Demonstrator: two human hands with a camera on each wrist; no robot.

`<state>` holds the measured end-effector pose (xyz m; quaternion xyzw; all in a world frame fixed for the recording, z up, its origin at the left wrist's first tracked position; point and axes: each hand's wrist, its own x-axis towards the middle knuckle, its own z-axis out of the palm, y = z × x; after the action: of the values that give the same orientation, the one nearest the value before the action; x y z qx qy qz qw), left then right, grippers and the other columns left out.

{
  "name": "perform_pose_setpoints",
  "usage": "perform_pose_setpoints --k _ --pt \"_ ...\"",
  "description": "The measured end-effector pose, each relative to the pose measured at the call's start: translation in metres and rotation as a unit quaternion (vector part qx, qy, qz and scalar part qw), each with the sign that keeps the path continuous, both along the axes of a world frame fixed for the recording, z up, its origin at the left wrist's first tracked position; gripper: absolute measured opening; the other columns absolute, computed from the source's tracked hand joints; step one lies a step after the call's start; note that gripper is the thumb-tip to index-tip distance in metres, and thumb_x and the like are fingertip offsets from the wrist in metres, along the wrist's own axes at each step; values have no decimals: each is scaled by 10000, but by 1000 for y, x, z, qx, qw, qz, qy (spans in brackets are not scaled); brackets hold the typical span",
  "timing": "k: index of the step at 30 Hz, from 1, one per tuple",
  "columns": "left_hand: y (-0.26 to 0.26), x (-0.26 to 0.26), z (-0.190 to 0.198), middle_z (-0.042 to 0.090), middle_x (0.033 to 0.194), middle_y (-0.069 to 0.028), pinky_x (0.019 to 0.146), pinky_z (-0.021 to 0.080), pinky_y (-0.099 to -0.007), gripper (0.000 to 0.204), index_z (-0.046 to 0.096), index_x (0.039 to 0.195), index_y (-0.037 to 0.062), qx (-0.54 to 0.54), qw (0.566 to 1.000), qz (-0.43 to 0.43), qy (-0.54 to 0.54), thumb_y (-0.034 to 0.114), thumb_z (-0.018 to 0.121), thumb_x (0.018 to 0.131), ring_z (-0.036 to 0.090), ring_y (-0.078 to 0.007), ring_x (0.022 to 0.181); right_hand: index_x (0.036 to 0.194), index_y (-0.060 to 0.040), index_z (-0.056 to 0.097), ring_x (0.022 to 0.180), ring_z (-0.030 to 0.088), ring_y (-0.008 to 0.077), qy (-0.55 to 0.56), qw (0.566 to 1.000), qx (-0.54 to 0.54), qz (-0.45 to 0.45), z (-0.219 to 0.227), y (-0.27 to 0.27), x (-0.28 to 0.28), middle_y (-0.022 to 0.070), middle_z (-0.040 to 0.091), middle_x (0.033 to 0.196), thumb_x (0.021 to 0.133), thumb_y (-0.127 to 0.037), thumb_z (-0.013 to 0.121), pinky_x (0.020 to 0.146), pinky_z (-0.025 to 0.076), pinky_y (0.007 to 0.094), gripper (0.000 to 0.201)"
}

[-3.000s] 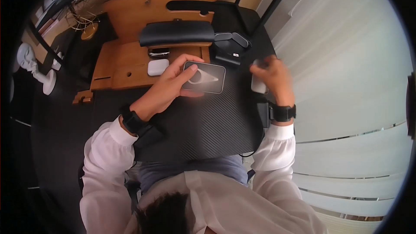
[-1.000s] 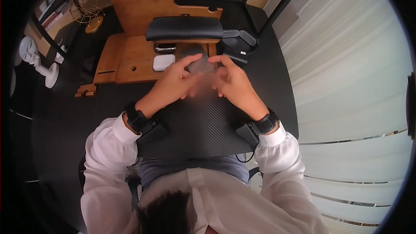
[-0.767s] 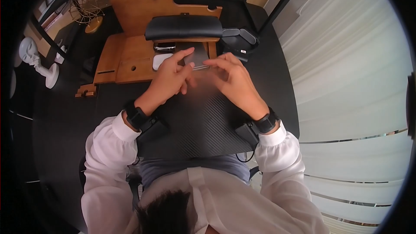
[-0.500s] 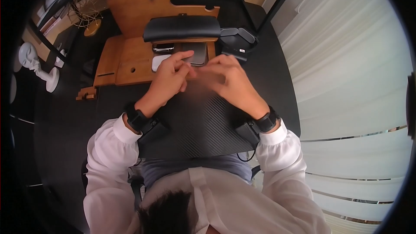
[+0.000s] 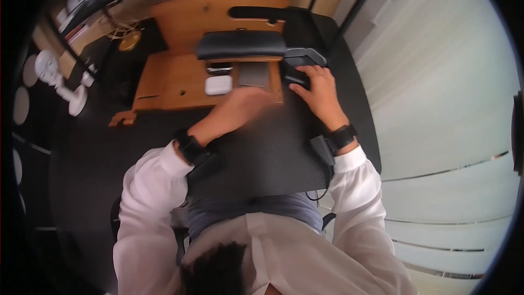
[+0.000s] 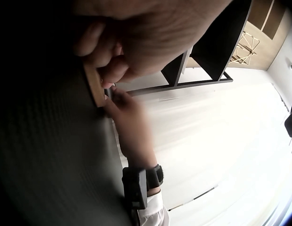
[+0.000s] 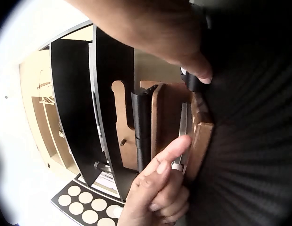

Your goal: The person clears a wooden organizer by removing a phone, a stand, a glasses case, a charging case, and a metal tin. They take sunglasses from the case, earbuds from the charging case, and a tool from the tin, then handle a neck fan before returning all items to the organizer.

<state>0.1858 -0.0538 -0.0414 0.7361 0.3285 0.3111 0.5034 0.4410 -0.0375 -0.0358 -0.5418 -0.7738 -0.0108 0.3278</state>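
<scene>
My right hand grips a small black object at the right side of the wooden stand, thumb on its near side. In the right wrist view the thumb presses against that black object's end. My left hand, blurred, hovers at the stand's front edge and holds nothing; the right wrist view shows its index finger straight and the others curled. A flat grey rectangular case lies on the stand's base, beneath the black padded roll. Left of it sit a white earbud case and a small shiny black item.
The wooden stand has an upright back panel and a black padded roll across it. Behind my right hand lies a dark angular tray-like thing. A white mannequin head stands at the left; a pale curtain hangs at the right.
The flat grey case, in my left hand 3 seconds ago, now lies on the stand. My right hand has left it and moved right onto the black object. My left hand has drawn back.
</scene>
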Motion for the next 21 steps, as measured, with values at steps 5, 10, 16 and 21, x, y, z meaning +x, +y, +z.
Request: perform_pose_setpoints --k 5,10,16,21 --pt "-5 -5 9 639 884 31 673 457 -228 277 697 1253 59 -42 997 -70 -13 209 562 1064 519 -52 752 1168 -58 703 1065 607 359 -22 998 46 32 -9 7 5 136 688 1090 782 -261 847 956 458 453 460" --pt "-25 -41 59 637 898 40 637 448 -223 282 715 1231 81 5 991 -128 40 260 578 1061 530 -47 758 1222 -62 687 1101 577 349 -5 1000 1 25 -10 7 6 126 668 1136 827 -217 809 1018 423 447 442" --pt "-55 -167 134 676 885 28 606 493 -222 243 714 1140 78 -11 951 151 268 272 685 996 601 -31 781 1233 -61 681 1093 576 345 -12 1000 12 22 -16 9 8 126 667 1140 822 -204 809 1036 413 446 453" --pt "-32 -298 91 645 808 20 545 454 -243 254 678 1013 38 23 876 360 320 285 721 975 577 -61 701 1241 -62 680 1113 566 342 -13 1000 3 13 -16 8 6 127 662 1150 829 -218 799 1066 392 449 457"
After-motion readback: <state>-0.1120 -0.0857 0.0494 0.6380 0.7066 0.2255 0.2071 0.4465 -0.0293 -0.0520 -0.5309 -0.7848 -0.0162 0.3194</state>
